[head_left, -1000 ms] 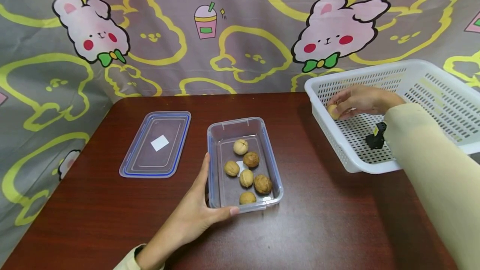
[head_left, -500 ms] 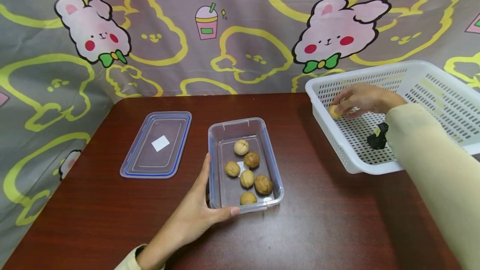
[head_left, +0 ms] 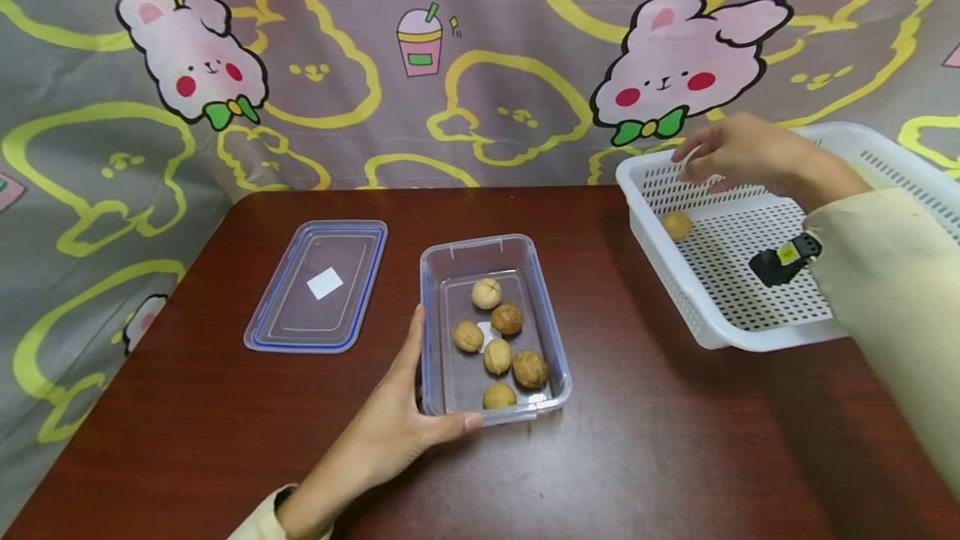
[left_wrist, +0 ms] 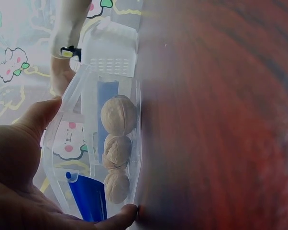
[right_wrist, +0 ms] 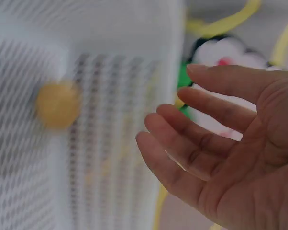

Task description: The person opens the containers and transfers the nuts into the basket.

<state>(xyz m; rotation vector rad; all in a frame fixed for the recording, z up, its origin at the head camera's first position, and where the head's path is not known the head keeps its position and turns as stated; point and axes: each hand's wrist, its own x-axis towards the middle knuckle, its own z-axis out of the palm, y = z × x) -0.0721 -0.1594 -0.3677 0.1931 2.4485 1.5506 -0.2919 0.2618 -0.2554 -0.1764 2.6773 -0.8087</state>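
Observation:
In the head view my left hand (head_left: 393,419) holds the near left corner of a clear plastic food container (head_left: 551,319), thumb at the near rim, other fingers along the left side. Several walnuts (head_left: 530,369) lie inside it; the left wrist view shows a few walnuts (left_wrist: 118,115) through the wall. My right hand (head_left: 757,155) hovers over the far side of a white perforated basket (head_left: 716,336), fingers spread and holding nothing. One walnut (head_left: 677,226) rests in the basket's left part, apart from the hand; the right wrist view shows this walnut (right_wrist: 58,105) blurred.
A clear lid (head_left: 318,286) with a blue seal and a white square label lies left of the container on the dark red-brown table (head_left: 622,457). Behind the table hangs a patterned cloth (head_left: 510,15). A small black device (head_left: 783,261) sits at the right wrist.
My right hand has let go of the walnut, leaving it in the basket, and has risen up and to the right. The left hand keeps its hold on the container.

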